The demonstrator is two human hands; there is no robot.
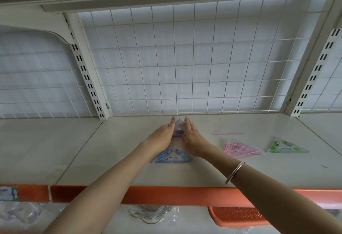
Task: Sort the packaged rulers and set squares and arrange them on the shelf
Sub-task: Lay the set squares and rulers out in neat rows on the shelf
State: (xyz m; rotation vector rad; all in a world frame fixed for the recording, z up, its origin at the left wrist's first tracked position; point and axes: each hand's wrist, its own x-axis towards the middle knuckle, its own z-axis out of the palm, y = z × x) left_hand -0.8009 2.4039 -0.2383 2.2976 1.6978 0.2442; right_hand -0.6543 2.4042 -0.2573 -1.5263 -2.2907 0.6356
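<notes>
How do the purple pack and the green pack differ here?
The purple pack sits mid-shelf near the grid; the green pack lies far right. The left hand and right hand flank the purple pack with straight fingers; the green pack is untouched. Both are triangular and clear-wrapped.

Bare forearms, silver bangle point(234, 172) on right wrist

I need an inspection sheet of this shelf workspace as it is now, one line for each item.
Surface: white shelf, flat panels.
Job's things: purple pack between both hands; blue pack in front of it; clear pack, pink pack, green pack at right.
Clutter: small dark scrap.
Hands: left hand and right hand, fingers straight, against the purple pack's sides.
Cables: nothing seen.
Surroundings: wire grid behind; orange basket below.
</notes>
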